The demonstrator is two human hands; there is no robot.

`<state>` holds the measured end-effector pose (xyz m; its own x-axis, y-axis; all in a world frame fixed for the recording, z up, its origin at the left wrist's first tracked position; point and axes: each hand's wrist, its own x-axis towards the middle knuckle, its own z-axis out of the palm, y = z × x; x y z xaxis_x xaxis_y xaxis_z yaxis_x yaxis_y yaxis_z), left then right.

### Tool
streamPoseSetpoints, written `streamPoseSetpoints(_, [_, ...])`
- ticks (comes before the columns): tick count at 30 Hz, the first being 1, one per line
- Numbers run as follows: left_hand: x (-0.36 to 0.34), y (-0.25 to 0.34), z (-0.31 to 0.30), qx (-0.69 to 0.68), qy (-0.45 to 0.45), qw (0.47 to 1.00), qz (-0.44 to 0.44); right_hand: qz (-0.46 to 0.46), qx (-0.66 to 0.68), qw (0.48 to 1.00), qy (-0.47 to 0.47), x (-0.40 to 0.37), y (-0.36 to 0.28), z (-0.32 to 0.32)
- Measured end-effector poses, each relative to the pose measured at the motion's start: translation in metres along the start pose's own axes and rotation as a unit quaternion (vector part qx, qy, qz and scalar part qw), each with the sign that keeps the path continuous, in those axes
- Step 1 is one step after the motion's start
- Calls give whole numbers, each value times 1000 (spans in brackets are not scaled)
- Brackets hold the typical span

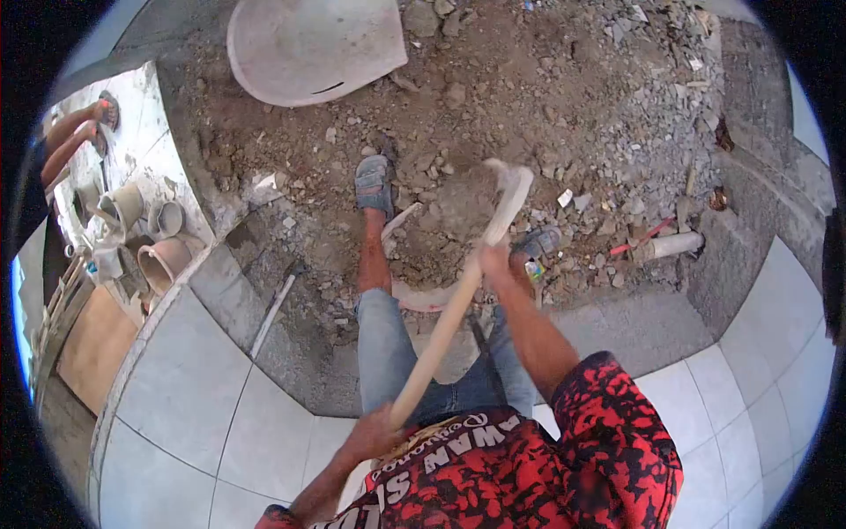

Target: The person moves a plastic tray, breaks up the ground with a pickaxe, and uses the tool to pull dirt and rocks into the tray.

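Both hands grip a hoe [449, 322] by its long, pale wooden handle. My left hand [374, 434] is closed round the lower end, close to the waist. Farther up, my right hand [495, 262] wraps the handle just below the head. The dirt-coated hoe head [514, 181] is over the broken soil [458, 198] between and beyond the feet, its blade partly blurred. A sandalled foot [374, 181] stands on the rubble to the left; the other foot [539, 240] is partly behind the right arm.
A pale, rounded shallow tub [317, 44] lies on the soil ahead. A white pipe [674, 246] and a red strip [641, 236] are at right. Buckets [166, 263] stand left, near another person's legs [75, 137]. White tiles [185, 379] border the pit.
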<state>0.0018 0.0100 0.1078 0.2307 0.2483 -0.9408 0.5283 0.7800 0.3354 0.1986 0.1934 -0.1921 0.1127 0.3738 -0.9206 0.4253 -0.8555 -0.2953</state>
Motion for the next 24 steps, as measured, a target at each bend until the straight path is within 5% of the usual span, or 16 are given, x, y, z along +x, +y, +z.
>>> streamPoseSetpoints(1, [-16,-1,-9,7,-41,997,-62,15,-84,996,16,-28,0,1])
streamPoseSetpoints(2, [-25,-2,-19,15,-75,990,-119,53,132,987,-75,-29,40,12])
streamPoseSetpoints(3, [-35,-20,-22,9,-75,990,-121,70,229,970,28,-56,44,33])
streamPoseSetpoints(6, [-59,-60,-26,103,-99,978,-149,76,50,996,-23,-82,46,50])
streamPoseSetpoints(8, [-44,-59,-26,105,-89,979,-151,22,95,995,8,-87,49,48])
streamPoseSetpoints(9, [-38,-60,-23,98,-72,979,-161,92,154,984,-3,-81,34,29])
streamPoseSetpoints(10, [-13,-84,-9,186,-78,977,-71,157,215,964,-17,-66,11,3])
streamPoseSetpoints(11, [17,-67,-10,188,-52,980,-41,-67,98,987,113,16,101,-9])
streamPoseSetpoints(13, [102,11,-21,156,-27,986,-51,-193,163,941,226,45,-13,-79])
streamPoseSetpoints(14, [140,57,-27,146,15,989,34,-211,213,943,143,62,-54,-128])
streamPoseSetpoints(15, [185,75,-17,155,47,982,96,-265,155,932,192,125,-68,-171])
streamPoseSetpoints(19, [274,188,-7,60,49,989,128,-178,52,956,226,180,-144,-268])
streamPoseSetpoints(21, [266,172,13,60,67,991,99,-77,45,989,120,180,-140,-272])
streamPoseSetpoints(24, [218,127,37,25,99,988,115,-202,-59,946,245,222,-38,-200])
